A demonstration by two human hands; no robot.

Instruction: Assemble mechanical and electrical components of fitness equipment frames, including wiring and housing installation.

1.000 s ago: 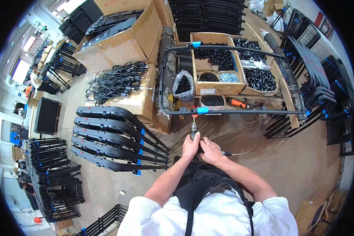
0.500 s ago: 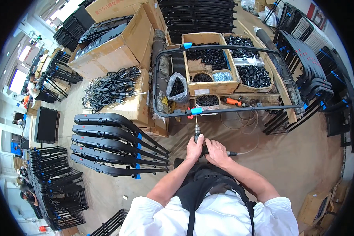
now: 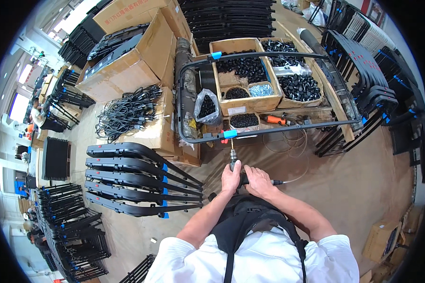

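A drill [image 3: 233, 156] is gripped by both hands in front of my body, its long bit pointing away from me. My left hand [image 3: 231, 178] wraps around the body behind the metal chuck, thumb along the top. My right hand [image 3: 259, 182] closes on the handle, where a thin hose leads off to the right. The bit's tip meets the near bar of a large black tubular frame [image 3: 293, 126], at a blue sleeve [image 3: 230, 134]. Whether the tip has entered the bar is too small to tell. A red piece [image 3: 224, 140] shows beside the sleeve.
Inside the frame's outline sit a box of black parts [image 3: 251, 67], another of black knobs [image 3: 300, 88], silver screws [image 3: 261, 90], a plastic bag [image 3: 208, 107] and an orange-and-black tool [image 3: 275, 120]. Left are bundled cables [image 3: 127, 112] and stacked bent black frames [image 3: 127, 177].
The view has shifted slightly, so the frame and boxes appear a little farther left. Both hands keep their grip on the drill, with its bit still at the blue sleeve.
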